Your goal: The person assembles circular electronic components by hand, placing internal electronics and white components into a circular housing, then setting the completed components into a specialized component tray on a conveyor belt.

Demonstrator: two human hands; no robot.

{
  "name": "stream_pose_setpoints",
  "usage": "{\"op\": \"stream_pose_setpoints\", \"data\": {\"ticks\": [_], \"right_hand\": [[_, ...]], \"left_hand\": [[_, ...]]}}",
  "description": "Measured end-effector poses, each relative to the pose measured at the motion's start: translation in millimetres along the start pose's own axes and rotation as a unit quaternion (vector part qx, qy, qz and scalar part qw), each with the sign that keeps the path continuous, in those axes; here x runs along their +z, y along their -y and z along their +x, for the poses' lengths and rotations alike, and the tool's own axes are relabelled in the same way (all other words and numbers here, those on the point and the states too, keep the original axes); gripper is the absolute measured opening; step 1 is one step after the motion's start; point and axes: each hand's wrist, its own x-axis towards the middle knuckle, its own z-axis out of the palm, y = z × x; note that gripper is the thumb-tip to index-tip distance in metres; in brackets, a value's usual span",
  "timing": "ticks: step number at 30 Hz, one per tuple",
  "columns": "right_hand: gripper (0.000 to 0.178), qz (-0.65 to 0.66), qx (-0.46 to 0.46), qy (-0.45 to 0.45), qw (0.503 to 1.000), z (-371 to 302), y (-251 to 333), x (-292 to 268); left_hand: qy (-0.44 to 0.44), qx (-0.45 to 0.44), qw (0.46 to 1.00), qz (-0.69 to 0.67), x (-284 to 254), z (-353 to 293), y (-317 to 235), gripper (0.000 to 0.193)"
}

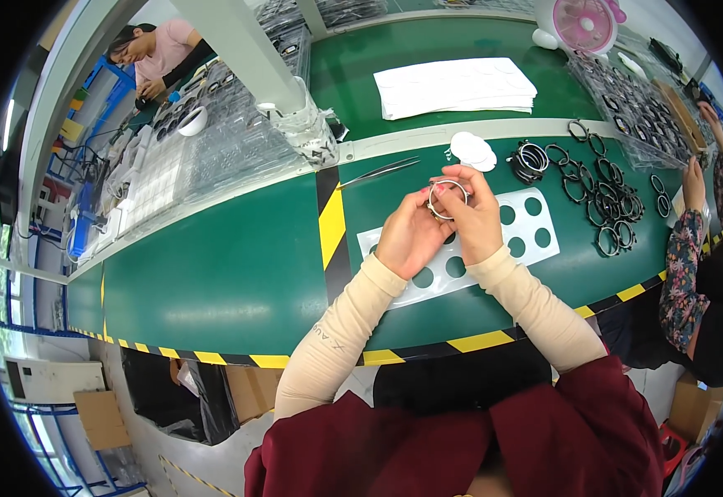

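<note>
Between my two hands I hold a thin round ring, silvery at its edge, above the green bench. My left hand grips its left side with the fingertips; my right hand pinches its right side, fingers bent over it. Under my hands lies a white sheet with round holes, partly hidden by them. Just beyond my fingers rest some white discs. Metal tweezers lie to the left of the discs. To the right sit a stack of rings and a loose heap of black rings.
White sheets lie behind a pale rail. A clear tray of ring parts and a pink fan stand at the back right. A metal post rises at left. Co-workers sit at far left and right.
</note>
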Motion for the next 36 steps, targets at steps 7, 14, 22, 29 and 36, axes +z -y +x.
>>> {"op": "stream_pose_setpoints", "data": {"ticks": [7, 14, 22, 29, 36], "right_hand": [[0.017, 0.018, 0.029, 0.002, 0.999, -0.8, 3.0, -1.4], [0.027, 0.031, 0.022, 0.001, 0.999, 2.1, 1.5, -3.9], [0.042, 0.02, 0.1, 0.017, 0.995, -4.8, 13.8, -5.6], [0.044, -0.127, -0.07, 0.069, 0.987, 5.4, 36.9, -50.3], [0.048, -0.673, -0.275, 0.04, 0.685, 37.9, 100.1, -122.0]], "left_hand": [[0.033, 0.009, 0.999, -0.012, -4.9, 1.7, 2.2, 0.028], [0.032, 0.015, 0.999, -0.016, -1.6, 0.9, 0.0, 0.03], [-0.058, 0.255, 0.746, 0.613, 0.4, 0.1, 3.0, 0.051], [-0.011, 0.355, 0.59, 0.725, 4.9, -3.8, 5.1, 0.053], [-0.052, 0.3, 0.71, 0.635, 0.3, -0.4, 7.7, 0.033]]}}
